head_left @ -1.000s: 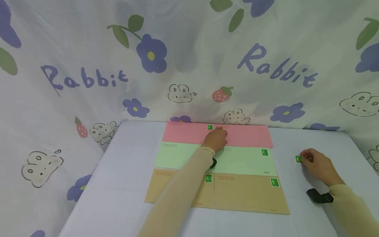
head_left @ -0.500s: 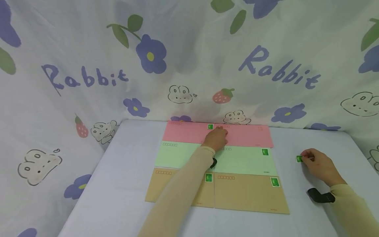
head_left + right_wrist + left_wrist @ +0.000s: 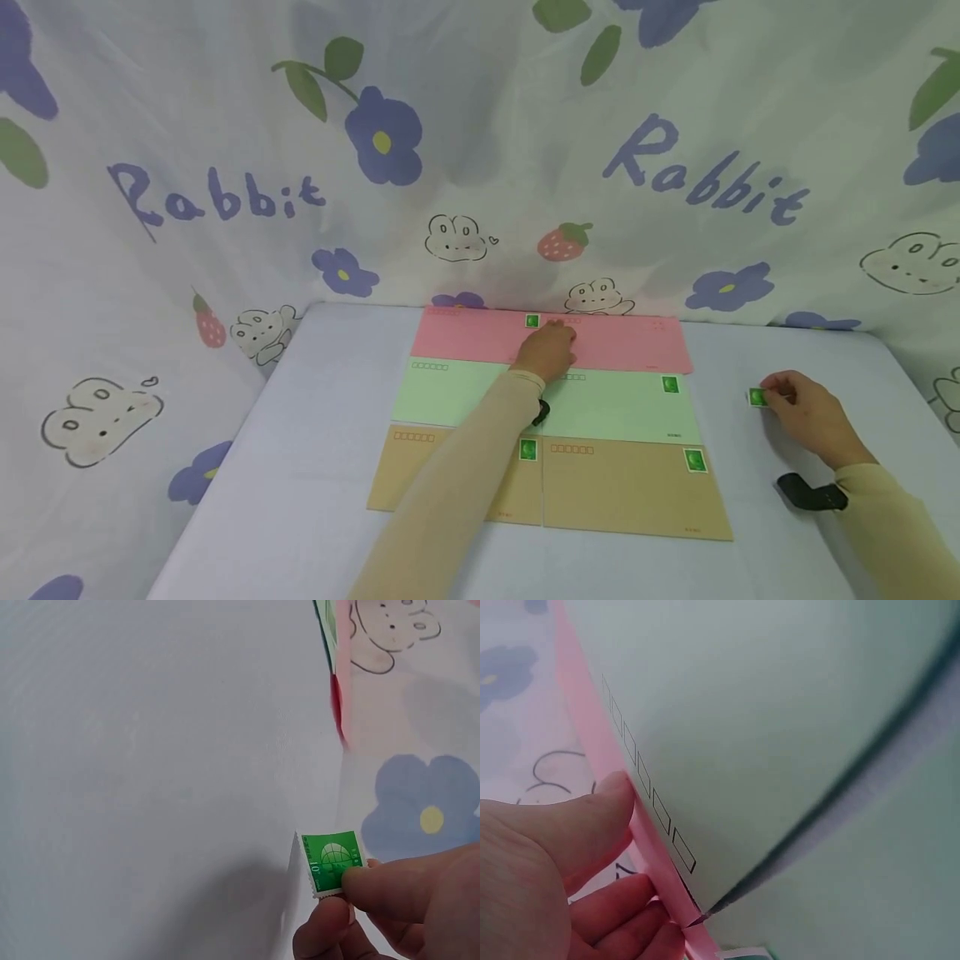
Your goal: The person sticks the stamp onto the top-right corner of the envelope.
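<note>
My right hand [image 3: 810, 421] pinches a small green postage stamp [image 3: 319, 855] between thumb and fingers, in the air right of the envelopes. A globe design and white perforated edges show on it in the right wrist view. My left hand [image 3: 547, 350] rests on the inner end of the right pink envelope [image 3: 630, 343], thumb extended and other fingers bent in the left wrist view. No stamp shows on the visible part of that envelope. Beside it, the left pink envelope [image 3: 465, 333] bears a stamp [image 3: 532, 321] at its upper right corner.
Nearer lie light green envelopes [image 3: 622, 408] and brown envelopes [image 3: 630, 492] in two columns on the white table [image 3: 300, 467]. Visible upper right corners carry stamps. My left sleeve [image 3: 450, 492] covers part of the left column. A printed rabbit curtain [image 3: 480, 125] hangs behind.
My right hand has risen very slightly with the stamp in its pinch. The left hand and the envelopes stay in place.
</note>
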Motion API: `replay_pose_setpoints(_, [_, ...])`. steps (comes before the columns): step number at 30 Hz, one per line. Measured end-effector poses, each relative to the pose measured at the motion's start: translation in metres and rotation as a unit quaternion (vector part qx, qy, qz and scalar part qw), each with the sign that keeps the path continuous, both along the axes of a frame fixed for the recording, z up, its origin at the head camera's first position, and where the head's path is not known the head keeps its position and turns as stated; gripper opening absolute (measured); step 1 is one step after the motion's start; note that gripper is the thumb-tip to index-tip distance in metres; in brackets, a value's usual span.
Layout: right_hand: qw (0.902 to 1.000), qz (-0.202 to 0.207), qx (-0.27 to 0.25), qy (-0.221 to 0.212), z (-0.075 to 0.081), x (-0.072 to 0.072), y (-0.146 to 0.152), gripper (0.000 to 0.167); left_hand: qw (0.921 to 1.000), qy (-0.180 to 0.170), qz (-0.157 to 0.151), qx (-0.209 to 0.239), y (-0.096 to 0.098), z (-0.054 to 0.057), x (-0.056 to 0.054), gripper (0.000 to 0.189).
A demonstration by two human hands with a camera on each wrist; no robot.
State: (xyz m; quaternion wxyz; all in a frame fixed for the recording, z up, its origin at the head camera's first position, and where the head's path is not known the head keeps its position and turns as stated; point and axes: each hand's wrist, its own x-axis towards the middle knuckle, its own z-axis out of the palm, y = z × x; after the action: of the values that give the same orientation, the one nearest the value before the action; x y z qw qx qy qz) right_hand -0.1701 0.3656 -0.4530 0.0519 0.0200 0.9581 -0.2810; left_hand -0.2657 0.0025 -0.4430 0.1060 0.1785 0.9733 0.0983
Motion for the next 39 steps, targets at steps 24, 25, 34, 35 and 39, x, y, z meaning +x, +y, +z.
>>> replay_pose_setpoints(24, [0.9974, -0.038, -0.031, 0.052, -0.002, -0.006, -0.023, 0.035, 0.9998, 0.002, 0.015, 0.015, 0.001, -0.004, 0.008, 0.044])
replay_pose_setpoints(25, [0.9973, -0.038, -0.031, 0.055, -0.002, -0.007, -0.024, 0.035, 0.9997, 0.002, 0.016, 0.017, 0.001, -0.004, 0.008, 0.043])
replay_pose_setpoints(34, [0.996, -0.045, -0.041, 0.066, -0.001, -0.012, -0.035, 0.033, 0.9996, 0.009, 0.016, 0.022, 0.0, -0.005, 0.007, 0.042])
replay_pose_setpoints(35, [0.9958, -0.047, -0.043, 0.066, -0.001, -0.013, -0.036, 0.033, 0.9996, 0.008, 0.016, 0.023, 0.0, -0.005, 0.007, 0.042])
replay_pose_setpoints(39, [0.9952, -0.051, -0.051, 0.067, -0.002, -0.016, -0.041, 0.034, 0.9995, 0.011, 0.017, 0.023, 0.0, -0.005, 0.007, 0.042])
